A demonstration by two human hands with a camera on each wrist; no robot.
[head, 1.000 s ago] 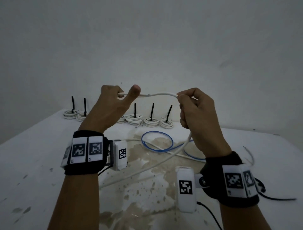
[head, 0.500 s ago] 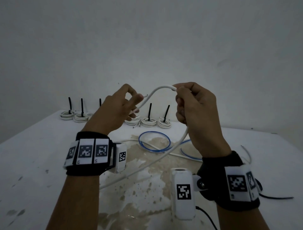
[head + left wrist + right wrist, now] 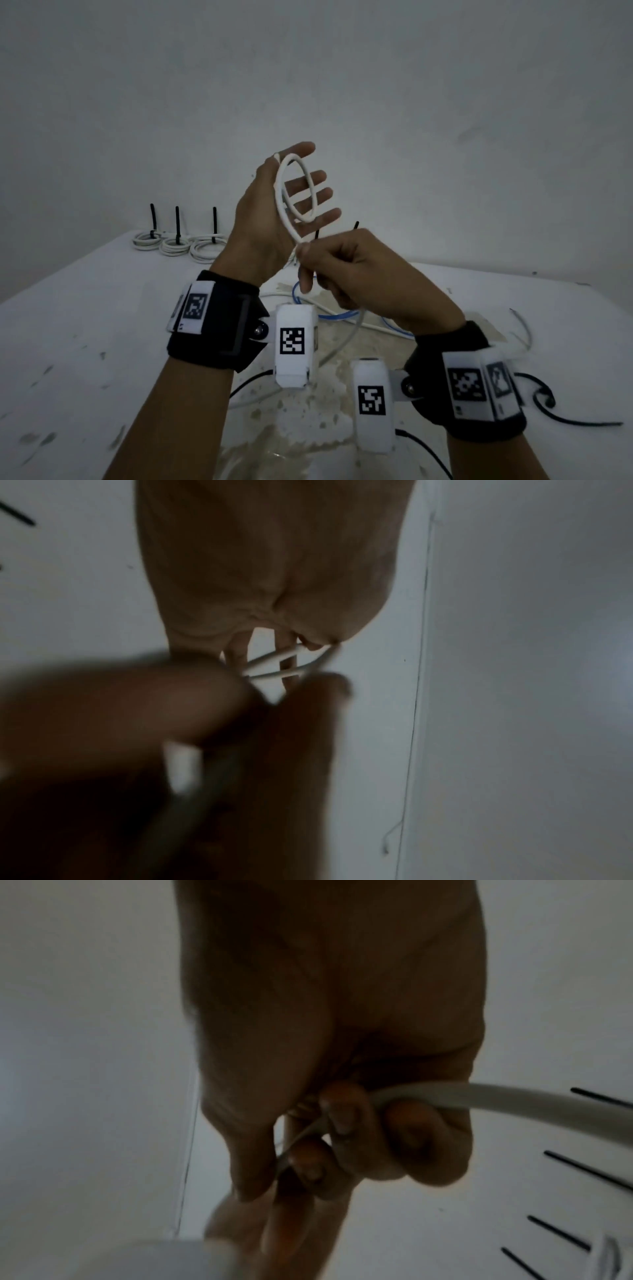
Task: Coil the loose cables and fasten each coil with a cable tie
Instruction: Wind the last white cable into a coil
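Now our white cable (image 3: 297, 192) makes one loop on our left hand (image 3: 274, 209), fingers spread apart. Our right hand (image 3: 346, 270) pinches it; next we wind another loop.

Dim, flat, bluish light falls over my table (image 3: 85, 308), with no clear source and only faint shadows. The head view is grainy, darkening toward its corners, and the table's far edge bows under the wide lens. From my left wrist, my right hand (image 3: 120, 723) is a dark smear of blur. From my right wrist, my fingers (image 3: 342, 1118) are underexposed against a pale wall.
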